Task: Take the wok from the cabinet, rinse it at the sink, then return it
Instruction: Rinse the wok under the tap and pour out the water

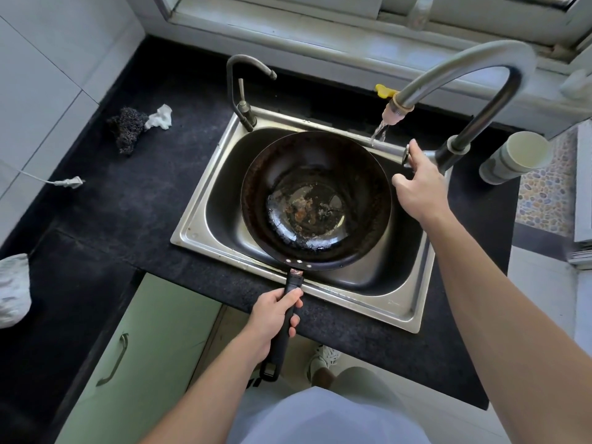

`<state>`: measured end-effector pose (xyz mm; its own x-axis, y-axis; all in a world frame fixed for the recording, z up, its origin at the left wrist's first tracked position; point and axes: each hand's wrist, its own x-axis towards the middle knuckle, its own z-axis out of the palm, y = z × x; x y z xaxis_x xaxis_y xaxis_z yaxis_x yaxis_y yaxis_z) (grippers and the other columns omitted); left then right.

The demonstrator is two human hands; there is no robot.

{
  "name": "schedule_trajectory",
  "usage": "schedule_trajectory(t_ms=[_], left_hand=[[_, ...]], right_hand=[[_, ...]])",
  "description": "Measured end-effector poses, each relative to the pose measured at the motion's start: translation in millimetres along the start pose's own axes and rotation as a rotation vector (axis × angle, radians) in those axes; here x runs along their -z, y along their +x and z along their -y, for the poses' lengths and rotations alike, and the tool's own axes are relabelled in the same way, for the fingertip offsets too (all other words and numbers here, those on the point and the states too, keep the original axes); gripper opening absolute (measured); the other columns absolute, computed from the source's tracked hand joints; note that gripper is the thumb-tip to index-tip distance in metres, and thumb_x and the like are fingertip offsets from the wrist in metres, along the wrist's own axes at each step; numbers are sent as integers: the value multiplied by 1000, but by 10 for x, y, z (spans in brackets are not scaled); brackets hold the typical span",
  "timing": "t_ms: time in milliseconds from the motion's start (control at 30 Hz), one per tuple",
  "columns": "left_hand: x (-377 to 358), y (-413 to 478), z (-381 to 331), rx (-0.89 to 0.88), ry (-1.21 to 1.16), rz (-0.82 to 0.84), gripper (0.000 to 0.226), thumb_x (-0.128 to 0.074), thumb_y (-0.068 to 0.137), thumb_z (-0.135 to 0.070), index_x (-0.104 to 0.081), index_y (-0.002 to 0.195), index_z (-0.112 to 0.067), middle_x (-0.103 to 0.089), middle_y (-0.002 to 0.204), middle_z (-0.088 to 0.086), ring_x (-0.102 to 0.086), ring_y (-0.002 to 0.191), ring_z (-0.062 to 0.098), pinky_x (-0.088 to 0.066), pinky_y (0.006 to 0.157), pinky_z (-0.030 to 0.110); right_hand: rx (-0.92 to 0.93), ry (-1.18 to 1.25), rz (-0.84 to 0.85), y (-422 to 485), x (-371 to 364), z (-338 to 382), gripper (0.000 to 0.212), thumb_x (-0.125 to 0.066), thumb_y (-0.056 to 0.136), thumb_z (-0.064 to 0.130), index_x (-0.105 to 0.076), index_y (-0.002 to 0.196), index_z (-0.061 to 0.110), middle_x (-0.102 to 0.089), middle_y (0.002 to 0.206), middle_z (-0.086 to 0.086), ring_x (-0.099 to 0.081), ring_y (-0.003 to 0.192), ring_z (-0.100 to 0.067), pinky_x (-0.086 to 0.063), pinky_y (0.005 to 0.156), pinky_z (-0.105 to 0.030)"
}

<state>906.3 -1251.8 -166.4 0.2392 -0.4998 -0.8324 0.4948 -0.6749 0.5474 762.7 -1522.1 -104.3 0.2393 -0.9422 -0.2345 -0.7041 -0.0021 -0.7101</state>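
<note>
On the black countertop [105, 219] at far left lie a white plug [69, 182], a steel-wool scourer [128, 131] and a crumpled white rag [159, 117]. Further right, the left hand [275, 318] grasps the wok's black handle [290, 299], fingers wrapped round it. The handle crosses the front rim of the steel sink [198, 216]. The wok [317, 200] sits in the basin: round and dark, its walls mottled rust-brown, its shiny bottom flecked with brownish residue, with three rivets by the handle. Water [379, 131] runs from the tall faucet [480, 68] just behind the wok's far rim. The right hand [419, 184] lies over the faucet lever [407, 153], index finger on its tip and thumb spread. I cannot tell whether its hidden fingers grip. A white cup [519, 155] stands beyond.
</note>
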Motion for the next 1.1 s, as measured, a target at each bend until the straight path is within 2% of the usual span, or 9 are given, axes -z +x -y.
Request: schedule_trajectory(t_ms=[233,500,667,833,1100], left_hand=[[8,12,15,5,-3,-6,37,-62,94,-24,-59,109,10,-54,73,4,-48,50,11,-40,45,26],[12,26,30,6,-15,-8,38,-63,93,-24,-60,110,10,-53,72,6,-47,50,12,-39,44,26],[2,15,16,3,-25,-2,28,-62,94,-23,-62,105,3,-52,73,5,-47,49,11,-38,43,25],[5,17,18,5,-21,-6,38,-63,93,-23,-60,111,10,-53,73,5,-47,50,12,-39,44,26],[24,32,35,5,-20,-3,38,-63,93,-24,-60,110,10,-55,72,4,-48,50,12,-40,44,26]], right_hand=[[4,-10,17,2,11,-5,72,-53,94,8,-22,159,16,-36,160,-9,-35,147,-23,-24,119,-30],[5,-1,24,16,12,-30,73,-53,93,7,-22,159,15,-36,161,-8,-34,148,-22,-21,114,-23],[9,-7,23,20,13,-35,73,-53,93,7,-22,159,15,-36,160,-9,-34,148,-22,-23,116,-26],[12,-20,23,18,16,-28,73,-54,94,8,-21,159,15,-36,161,-9,-34,148,-23,-24,118,-28],[12,-16,39,43,16,-46,74,-54,93,8,-21,159,15,-36,160,-9,-34,148,-22,-24,118,-30]])
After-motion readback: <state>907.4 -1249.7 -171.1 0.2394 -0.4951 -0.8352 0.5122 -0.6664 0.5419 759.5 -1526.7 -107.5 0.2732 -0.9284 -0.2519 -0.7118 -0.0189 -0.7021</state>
